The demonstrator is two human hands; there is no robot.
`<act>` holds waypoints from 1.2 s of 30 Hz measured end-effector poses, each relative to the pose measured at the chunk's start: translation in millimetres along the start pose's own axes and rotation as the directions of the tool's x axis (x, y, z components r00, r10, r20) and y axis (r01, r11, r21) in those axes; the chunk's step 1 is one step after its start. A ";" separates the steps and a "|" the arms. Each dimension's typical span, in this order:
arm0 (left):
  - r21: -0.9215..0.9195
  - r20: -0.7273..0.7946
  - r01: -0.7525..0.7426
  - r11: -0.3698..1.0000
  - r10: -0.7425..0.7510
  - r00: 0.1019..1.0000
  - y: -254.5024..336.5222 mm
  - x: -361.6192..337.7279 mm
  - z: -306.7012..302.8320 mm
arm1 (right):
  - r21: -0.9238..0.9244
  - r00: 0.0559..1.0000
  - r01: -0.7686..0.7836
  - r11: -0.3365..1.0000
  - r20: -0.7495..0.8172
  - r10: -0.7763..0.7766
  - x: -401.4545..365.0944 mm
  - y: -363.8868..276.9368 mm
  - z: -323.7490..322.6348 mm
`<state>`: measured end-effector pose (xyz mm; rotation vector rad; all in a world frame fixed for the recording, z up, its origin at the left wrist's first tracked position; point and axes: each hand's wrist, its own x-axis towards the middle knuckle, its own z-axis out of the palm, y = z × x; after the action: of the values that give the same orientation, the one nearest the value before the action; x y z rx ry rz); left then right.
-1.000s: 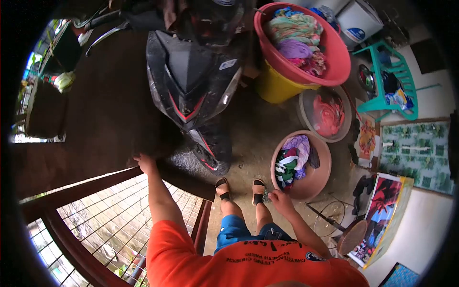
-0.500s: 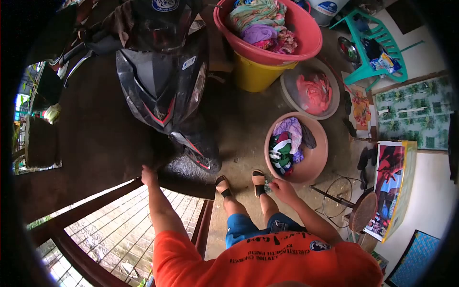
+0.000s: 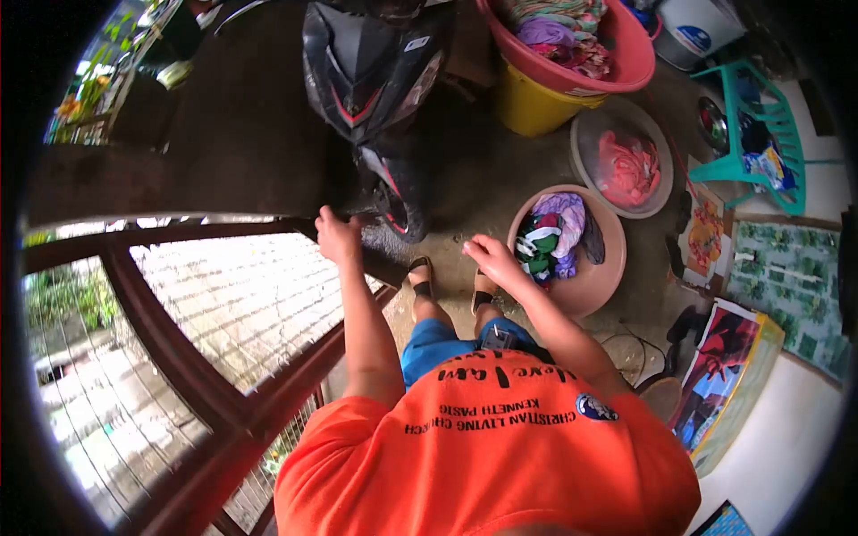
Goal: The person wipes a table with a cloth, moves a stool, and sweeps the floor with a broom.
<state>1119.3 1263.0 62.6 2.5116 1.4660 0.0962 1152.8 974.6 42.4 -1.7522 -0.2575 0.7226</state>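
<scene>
My left hand [image 3: 338, 239] is curled at the end of a brown-framed gate [image 3: 192, 232] with wire mesh, its fingertips right at the frame's edge. My right hand [image 3: 493, 259] hangs in front of my body with its fingers curled in and nothing showing in them. Just beyond it on the floor stands a peach basin [image 3: 601, 284] with mixed clothes [image 3: 559, 234] in it. A black motor scooter [image 3: 375, 80] is parked ahead, its front wheel [image 3: 404, 210] between and beyond my hands.
A pink basin [image 3: 639, 67] of laundry rests on a yellow bucket [image 3: 536, 107]. Near it sits a greyish basin [image 3: 585, 170] with salmon-coloured cloth. A green plastic chair [image 3: 786, 125] stands at the right, with a printed panel [image 3: 724, 384] leaning by the wall.
My left hand has moved forward and to the right, the gate's end staying with it. My right hand has risen forward and slightly left. The view has turned, showing more of the gate.
</scene>
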 end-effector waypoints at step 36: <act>-0.363 0.307 -0.848 -0.386 0.810 -0.500 -99.2 -440.2 -49.4 | 0.980 0.965 -0.088 -0.179 0.128 0.228 -361.2 121.2 130.1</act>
<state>807.6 936.9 113.8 2.5047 -1.4340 -0.3361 769.4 852.3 31.8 -0.1436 0.5851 0.6557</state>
